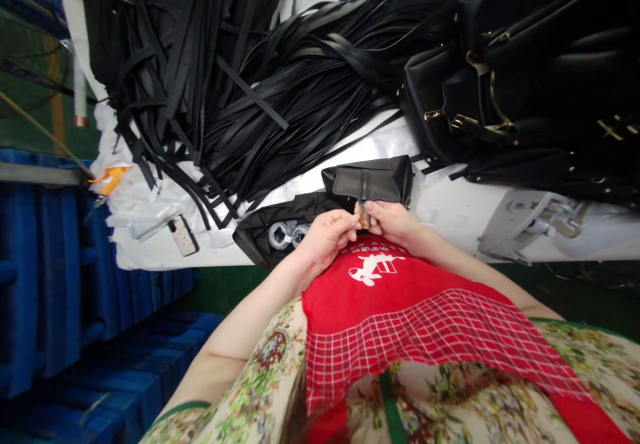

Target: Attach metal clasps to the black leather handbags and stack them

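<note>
A black bag (373, 181) lies at the table's near edge, close in front of my body. At its near side hangs a gold-coloured metal buckle (364, 217) on a short black strap. My left hand (330, 234) pinches this buckle from the left with thumb and forefinger. From the right, my right hand (393, 221) grips the strap end and the buckle, fingers closed. The fingers partly hide the buckle's shape. Left of the bag, black material (255, 234) holds clear-wrapped rings (281, 235).
Heaps of long black straps (300, 104) cover the far side of the white table (445, 197). Black bags with gold fittings (465, 111) pile up at right. A phone (183, 235) lies front left; plastic-wrapped parts (530, 224) lie front right. Blue crates (50, 264) stand at left.
</note>
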Demonstrator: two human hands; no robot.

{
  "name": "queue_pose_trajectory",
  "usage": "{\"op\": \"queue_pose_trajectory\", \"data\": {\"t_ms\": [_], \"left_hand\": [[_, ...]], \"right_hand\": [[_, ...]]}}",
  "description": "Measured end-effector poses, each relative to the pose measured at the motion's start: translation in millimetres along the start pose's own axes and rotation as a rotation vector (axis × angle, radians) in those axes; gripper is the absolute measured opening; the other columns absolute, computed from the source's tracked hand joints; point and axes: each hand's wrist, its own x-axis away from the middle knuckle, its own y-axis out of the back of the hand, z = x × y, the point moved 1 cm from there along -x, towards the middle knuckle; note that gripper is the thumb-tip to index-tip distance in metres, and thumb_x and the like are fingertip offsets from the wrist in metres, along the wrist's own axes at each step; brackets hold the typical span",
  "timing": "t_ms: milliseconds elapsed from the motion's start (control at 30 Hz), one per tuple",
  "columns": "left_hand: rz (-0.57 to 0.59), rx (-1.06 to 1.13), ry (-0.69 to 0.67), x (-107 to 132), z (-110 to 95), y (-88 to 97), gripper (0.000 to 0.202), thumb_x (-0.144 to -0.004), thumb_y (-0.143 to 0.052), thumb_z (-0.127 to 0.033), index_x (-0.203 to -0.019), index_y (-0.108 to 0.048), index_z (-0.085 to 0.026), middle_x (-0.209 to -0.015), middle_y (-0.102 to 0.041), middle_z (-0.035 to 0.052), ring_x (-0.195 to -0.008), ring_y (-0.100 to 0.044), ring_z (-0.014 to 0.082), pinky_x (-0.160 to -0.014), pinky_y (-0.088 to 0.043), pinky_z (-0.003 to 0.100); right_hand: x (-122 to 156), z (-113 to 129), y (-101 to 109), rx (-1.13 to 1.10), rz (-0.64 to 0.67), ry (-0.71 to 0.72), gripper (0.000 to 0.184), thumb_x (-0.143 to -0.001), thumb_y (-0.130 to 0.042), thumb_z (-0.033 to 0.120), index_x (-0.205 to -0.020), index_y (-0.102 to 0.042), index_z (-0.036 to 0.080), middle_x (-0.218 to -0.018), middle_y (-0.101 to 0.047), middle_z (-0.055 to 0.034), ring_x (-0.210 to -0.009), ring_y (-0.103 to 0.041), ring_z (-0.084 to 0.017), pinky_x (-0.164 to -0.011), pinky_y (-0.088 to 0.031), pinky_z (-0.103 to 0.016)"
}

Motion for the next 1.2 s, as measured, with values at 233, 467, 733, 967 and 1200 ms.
{"op": "queue_pose_trajectory", "data": {"t_ms": [233, 467, 733, 967, 1200], "left_hand": [[-0.169, -1.114, -0.914, 14, -1, 9.4, 0.024, -0.09, -0.057, -0.029, -0.109, -0.062, -0.015, -0.083, -0.07, 0.0047, -0.074, -0.064, 0.0142, -0.069, -0.049, 0.025], [-0.2, -1.481, -1.12, 17, 1, 11.0, 0.029, -0.092, -0.047, -0.013, -0.12, -0.052, -0.011, -0.087, -0.069, 0.005, -0.069, -0.062, 0.0141, -0.06, -0.047, 0.026], [-0.249, -1.6, -1.141, 18, -5, 3.7, 0.02, -0.091, -0.046, -0.017, -0.106, -0.058, -0.009, -0.065, -0.057, 0.0003, -0.057, -0.055, 0.0132, -0.051, -0.038, 0.028], [-0.31, -1.416, -0.973, 15, -5, 0.2, 0.015, -0.087, -0.049, -0.017, -0.077, -0.06, -0.017, -0.063, -0.056, -0.0003, -0.059, -0.053, 0.0122, -0.056, -0.039, 0.026], [-0.249, -0.547, -0.515, 4, -9, 6.3, 0.009, -0.085, -0.052, -0.021, -0.081, -0.059, -0.017, -0.067, -0.061, -0.0015, -0.056, -0.053, 0.0098, -0.055, -0.042, 0.022]], "right_hand": [[3, 12, -13, -0.157, -0.031, -0.003, 0.045, -0.064, -0.078, 0.054, -0.072, -0.065, 0.012, -0.047, -0.041, 0.0082, -0.035, -0.034, -0.002, -0.034, -0.023, -0.017], [2, 9, -14, -0.173, -0.072, -0.021, 0.044, -0.066, -0.077, 0.054, -0.075, -0.065, 0.013, -0.047, -0.047, 0.0066, -0.035, -0.041, -0.004, -0.033, -0.031, -0.016], [0, 5, -15, -0.123, -0.092, 0.01, 0.045, -0.067, -0.075, 0.056, -0.073, -0.064, 0.013, -0.046, -0.051, 0.0049, -0.035, -0.045, -0.005, -0.034, -0.037, -0.016], [2, 3, -14, -0.087, -0.073, 0.005, 0.046, -0.065, -0.077, 0.056, -0.074, -0.065, 0.013, -0.048, -0.055, 0.0032, -0.035, -0.047, -0.006, -0.034, -0.038, -0.017], [4, 0, -9, -0.073, -0.008, -0.015, 0.048, -0.061, -0.077, 0.059, -0.068, -0.065, 0.013, -0.048, -0.057, 0.0013, -0.033, -0.046, -0.007, -0.033, -0.037, -0.018]]}}
